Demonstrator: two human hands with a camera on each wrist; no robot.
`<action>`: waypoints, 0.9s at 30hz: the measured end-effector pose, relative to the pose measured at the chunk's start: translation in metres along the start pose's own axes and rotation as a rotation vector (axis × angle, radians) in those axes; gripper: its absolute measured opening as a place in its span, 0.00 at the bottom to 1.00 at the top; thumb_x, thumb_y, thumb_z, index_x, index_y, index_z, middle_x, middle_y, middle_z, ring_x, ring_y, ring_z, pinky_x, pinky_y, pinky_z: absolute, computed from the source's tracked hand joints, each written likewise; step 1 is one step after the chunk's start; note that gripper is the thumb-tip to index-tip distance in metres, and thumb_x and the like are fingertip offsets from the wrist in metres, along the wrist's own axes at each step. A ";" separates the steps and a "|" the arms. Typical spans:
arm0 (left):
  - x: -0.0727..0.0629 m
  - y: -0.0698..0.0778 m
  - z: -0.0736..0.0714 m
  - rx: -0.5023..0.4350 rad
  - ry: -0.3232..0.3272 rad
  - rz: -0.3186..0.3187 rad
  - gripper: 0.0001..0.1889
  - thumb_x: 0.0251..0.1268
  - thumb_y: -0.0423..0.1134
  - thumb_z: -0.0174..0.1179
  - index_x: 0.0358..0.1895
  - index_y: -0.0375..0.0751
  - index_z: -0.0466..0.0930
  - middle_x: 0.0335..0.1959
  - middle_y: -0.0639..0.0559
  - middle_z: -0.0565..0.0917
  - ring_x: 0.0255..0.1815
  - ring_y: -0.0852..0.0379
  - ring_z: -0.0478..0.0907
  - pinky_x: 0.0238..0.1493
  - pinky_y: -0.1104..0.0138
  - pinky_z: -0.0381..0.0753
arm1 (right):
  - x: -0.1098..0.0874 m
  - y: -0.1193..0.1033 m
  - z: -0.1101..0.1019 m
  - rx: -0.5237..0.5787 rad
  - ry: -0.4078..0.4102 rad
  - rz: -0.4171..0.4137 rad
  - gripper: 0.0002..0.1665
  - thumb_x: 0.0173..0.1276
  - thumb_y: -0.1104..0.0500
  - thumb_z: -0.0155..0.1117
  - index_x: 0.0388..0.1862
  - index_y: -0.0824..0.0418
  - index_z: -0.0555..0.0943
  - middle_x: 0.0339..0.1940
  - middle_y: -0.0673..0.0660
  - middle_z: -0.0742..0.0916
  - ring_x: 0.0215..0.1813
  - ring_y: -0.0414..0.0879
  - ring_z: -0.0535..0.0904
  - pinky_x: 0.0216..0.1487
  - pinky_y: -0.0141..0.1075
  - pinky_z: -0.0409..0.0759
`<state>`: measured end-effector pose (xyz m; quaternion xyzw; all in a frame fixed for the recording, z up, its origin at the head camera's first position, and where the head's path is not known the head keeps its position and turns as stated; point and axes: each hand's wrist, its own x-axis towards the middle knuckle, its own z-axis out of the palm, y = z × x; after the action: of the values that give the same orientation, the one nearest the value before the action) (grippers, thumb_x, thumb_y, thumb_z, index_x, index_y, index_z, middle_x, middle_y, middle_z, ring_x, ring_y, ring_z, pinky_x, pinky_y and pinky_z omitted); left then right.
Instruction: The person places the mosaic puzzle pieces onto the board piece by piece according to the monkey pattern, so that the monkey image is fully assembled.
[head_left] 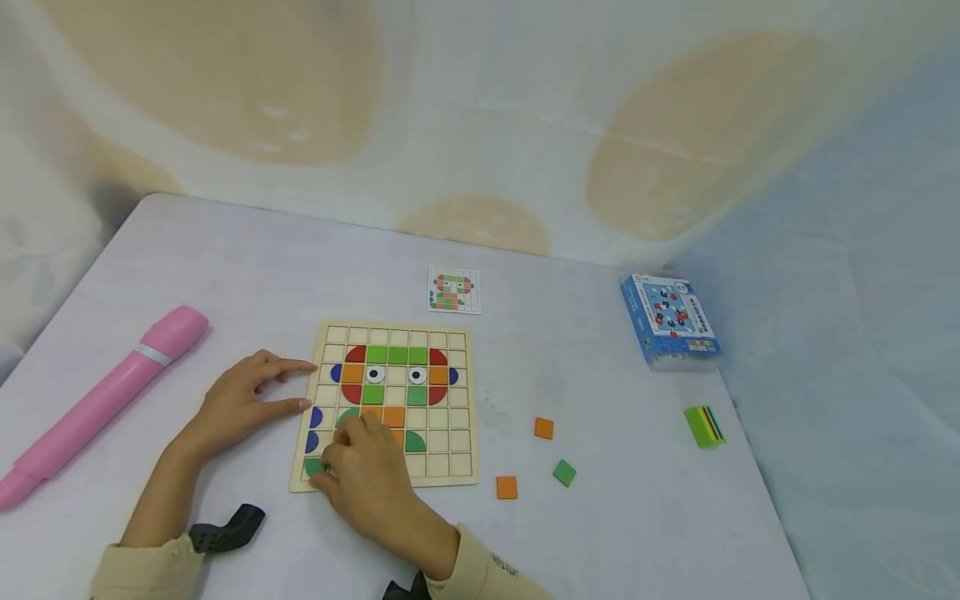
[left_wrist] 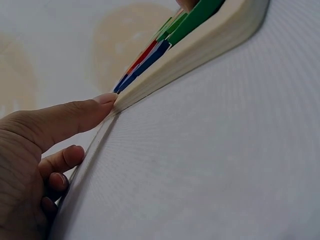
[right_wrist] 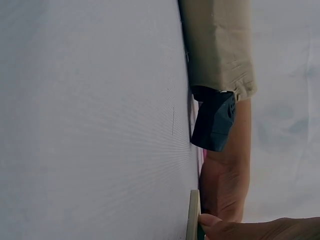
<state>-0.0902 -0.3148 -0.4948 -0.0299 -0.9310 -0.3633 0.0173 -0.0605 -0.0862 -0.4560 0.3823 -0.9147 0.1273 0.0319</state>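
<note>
In the head view a wooden grid board point(head_left: 462, 467) lies on the table, with red, orange, green and blue flat pieces and two eye pieces in its cells. My left hand point(head_left: 238, 402) touches the board's left edge with spread thumb and index finger; in the left wrist view the extended finger point(left_wrist: 75, 117) meets the wooden edge. My right hand point(head_left: 375, 479) reaches over the lower left part of the board. Its thumb and curled index finger pinch a green tile point(head_left: 313, 467) at the bottom left corner. Cells beneath the palm are hidden.
A pattern card point(head_left: 454, 290) lies beyond the board. Right of it are orange tiles point(head_left: 543, 428) and a green square point(head_left: 565, 472). Farther right are a blue box point(head_left: 670, 321) and a stack of coloured pieces point(head_left: 705, 427). A pink rolled object point(head_left: 112, 396) lies left.
</note>
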 end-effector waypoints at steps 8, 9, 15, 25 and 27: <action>0.000 0.002 -0.001 0.003 -0.010 -0.014 0.24 0.56 0.51 0.72 0.58 0.53 0.83 0.36 0.53 0.74 0.39 0.55 0.65 0.38 0.61 0.62 | 0.002 0.004 0.002 -0.009 0.037 -0.031 0.11 0.57 0.40 0.75 0.33 0.44 0.91 0.39 0.44 0.78 0.43 0.38 0.68 0.42 0.25 0.64; 0.000 0.002 -0.001 0.003 -0.010 -0.013 0.24 0.57 0.51 0.72 0.58 0.53 0.83 0.36 0.53 0.74 0.39 0.55 0.65 0.38 0.61 0.62 | 0.002 0.004 0.002 -0.019 0.037 -0.039 0.12 0.57 0.40 0.75 0.33 0.44 0.91 0.39 0.44 0.78 0.43 0.38 0.68 0.42 0.25 0.64; 0.000 0.003 -0.002 0.000 -0.007 -0.006 0.24 0.56 0.50 0.72 0.58 0.52 0.83 0.36 0.53 0.74 0.39 0.55 0.66 0.38 0.62 0.63 | 0.003 0.007 0.002 -0.061 0.030 -0.101 0.13 0.60 0.39 0.72 0.34 0.44 0.90 0.37 0.43 0.79 0.41 0.37 0.68 0.42 0.26 0.65; 0.000 0.004 -0.002 0.000 -0.007 -0.007 0.24 0.57 0.50 0.72 0.57 0.53 0.83 0.36 0.53 0.74 0.39 0.56 0.65 0.38 0.62 0.63 | -0.002 0.011 0.000 -0.189 0.042 -0.216 0.14 0.66 0.38 0.66 0.38 0.42 0.90 0.37 0.44 0.79 0.41 0.39 0.69 0.43 0.30 0.71; -0.001 0.003 -0.002 -0.001 -0.005 -0.007 0.23 0.57 0.50 0.71 0.57 0.53 0.83 0.36 0.54 0.73 0.39 0.56 0.65 0.37 0.63 0.62 | -0.002 0.010 0.000 -0.192 0.020 -0.210 0.14 0.66 0.38 0.65 0.38 0.42 0.90 0.37 0.44 0.79 0.41 0.39 0.70 0.44 0.31 0.72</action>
<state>-0.0893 -0.3136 -0.4916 -0.0276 -0.9310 -0.3637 0.0139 -0.0658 -0.0778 -0.4581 0.4697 -0.8773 0.0389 0.0909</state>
